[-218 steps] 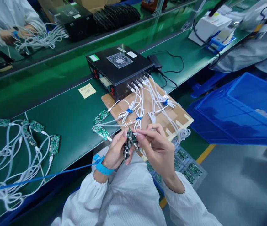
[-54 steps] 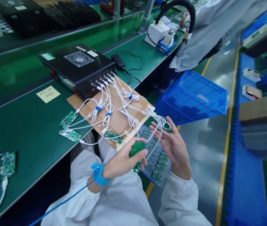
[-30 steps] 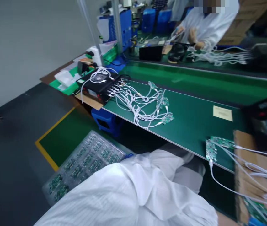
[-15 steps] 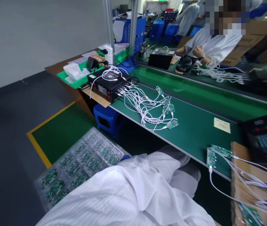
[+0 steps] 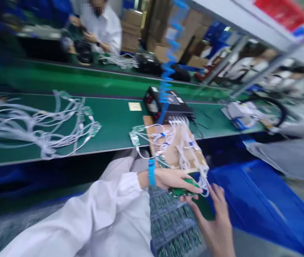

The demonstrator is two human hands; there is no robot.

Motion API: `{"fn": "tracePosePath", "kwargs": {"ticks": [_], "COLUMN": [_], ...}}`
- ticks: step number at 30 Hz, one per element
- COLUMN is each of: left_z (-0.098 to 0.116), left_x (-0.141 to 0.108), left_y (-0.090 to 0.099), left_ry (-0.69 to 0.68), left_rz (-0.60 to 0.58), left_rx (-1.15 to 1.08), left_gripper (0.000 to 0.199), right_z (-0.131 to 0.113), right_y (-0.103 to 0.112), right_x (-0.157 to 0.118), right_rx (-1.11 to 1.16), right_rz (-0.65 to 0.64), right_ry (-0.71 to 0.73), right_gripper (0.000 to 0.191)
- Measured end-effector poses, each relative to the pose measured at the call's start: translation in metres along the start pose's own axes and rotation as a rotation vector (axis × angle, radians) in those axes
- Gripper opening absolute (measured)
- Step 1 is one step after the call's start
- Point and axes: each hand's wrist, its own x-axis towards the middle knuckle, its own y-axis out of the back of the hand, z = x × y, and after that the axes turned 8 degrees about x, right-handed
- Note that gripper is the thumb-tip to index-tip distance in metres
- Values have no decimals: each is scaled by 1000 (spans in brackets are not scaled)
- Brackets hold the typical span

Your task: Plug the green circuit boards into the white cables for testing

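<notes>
Head view, left hand: circuit board gripped.
Right hand: held spread at the board's four o'clock; contact blurred.
Black box: seen at twelve o'clock.

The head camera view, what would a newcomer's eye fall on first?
Probably the bright blue coiled cord, hanging in front of the black box near the middle. Next, perhaps the tangle of white cables on the green bench at left. Lower down, right of centre, the left hand grips a green circuit board.
</notes>
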Motion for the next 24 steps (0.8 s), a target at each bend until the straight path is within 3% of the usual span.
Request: {"fn": "tracePosePath", "kwargs": {"ticks": [4, 7, 12, 14, 20, 24], "left_z": [11, 18, 33, 39, 54, 56], "left_x": [-11, -20, -39, -45, -44, -32], "left_y": [7, 13, 38, 48, 56, 57], "left_ry": [5, -15, 12, 4, -127, -193], "left_rz": [-78, -29, 100, 188, 669, 757], "left_rx": [-16, -55, -115, -137, -385, -508], "left_gripper": [58, 49, 45, 44, 39, 42], "right_z": [5, 3, 1, 4, 0, -18], "right_y": [-12, -20, -31, -32, -35, -45], "right_x": [13, 32, 58, 65, 72, 77], "right_rx": [107, 183, 286, 300, 366, 444], "right_rz": [-156, -212, -178, -117, 234, 258], "right_ry": [38, 20, -13, -58, -336, -406], "right_gripper": [49, 31, 22, 19, 27, 32]}}
